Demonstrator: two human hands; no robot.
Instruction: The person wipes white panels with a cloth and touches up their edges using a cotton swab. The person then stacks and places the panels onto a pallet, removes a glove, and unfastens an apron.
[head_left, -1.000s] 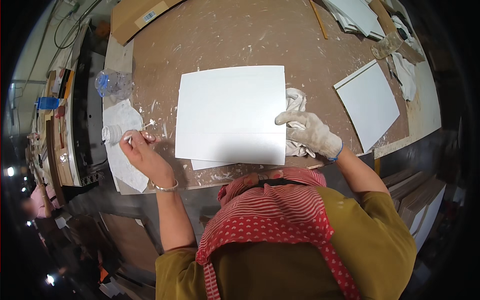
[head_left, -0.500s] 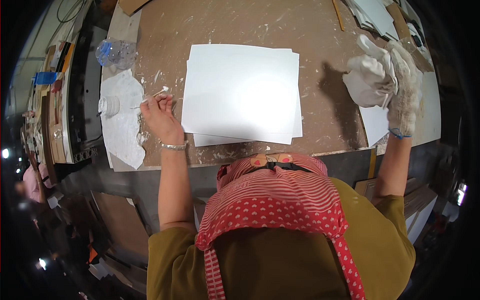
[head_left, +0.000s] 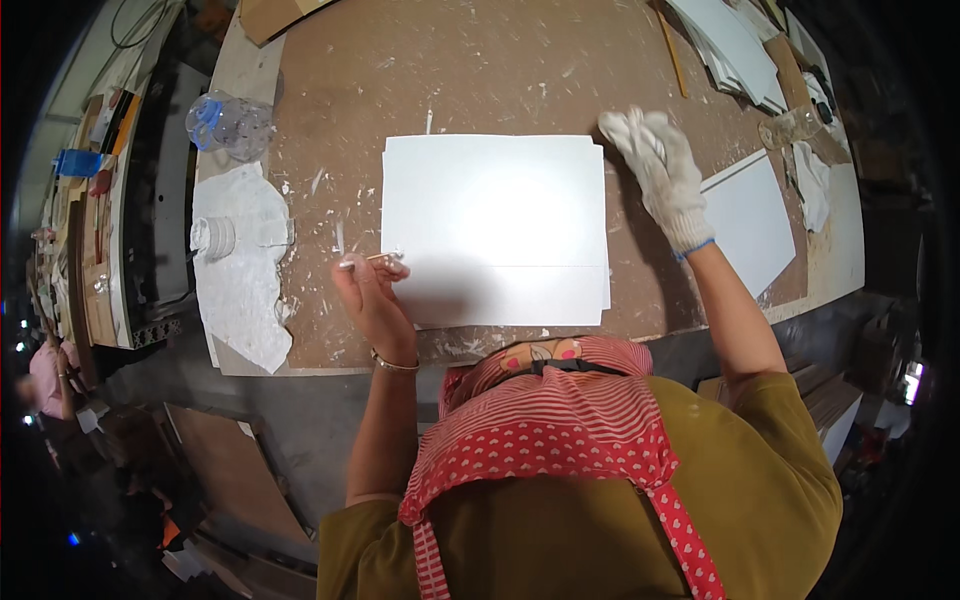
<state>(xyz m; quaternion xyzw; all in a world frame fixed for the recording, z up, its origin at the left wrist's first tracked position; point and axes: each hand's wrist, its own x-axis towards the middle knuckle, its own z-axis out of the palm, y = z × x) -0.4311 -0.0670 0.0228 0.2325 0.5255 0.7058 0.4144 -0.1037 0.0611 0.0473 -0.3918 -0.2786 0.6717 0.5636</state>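
Note:
Two or more white sheets or boards (head_left: 495, 230) lie stacked on the brown tabletop, their edges slightly offset. Beside their lower left corner, my bare left hand (head_left: 375, 300) pinches a thin stick (head_left: 383, 256) with whitish material at its end; whether it is a cotton swab I cannot tell. My right hand (head_left: 655, 170), in a white knitted glove, hovers by the sheets' upper right edge, fingers stretched out and nothing visible in them. A crumpled white cloth (head_left: 812, 185) rests on the table's right side, close to another white board (head_left: 750, 225).
At the left, a small white ribbed container (head_left: 213, 238) sits on a torn white sheet (head_left: 245, 300), below a clear plastic bottle (head_left: 240, 125) with a blue cap. A pencil-like yellow stick (head_left: 672, 55) and stacked white boards (head_left: 725, 50) occupy the far right.
My left hand has brought the stick rightward to the sheets. My right hand has let go of the white cloth and moved left toward the stack. The view has shifted slightly.

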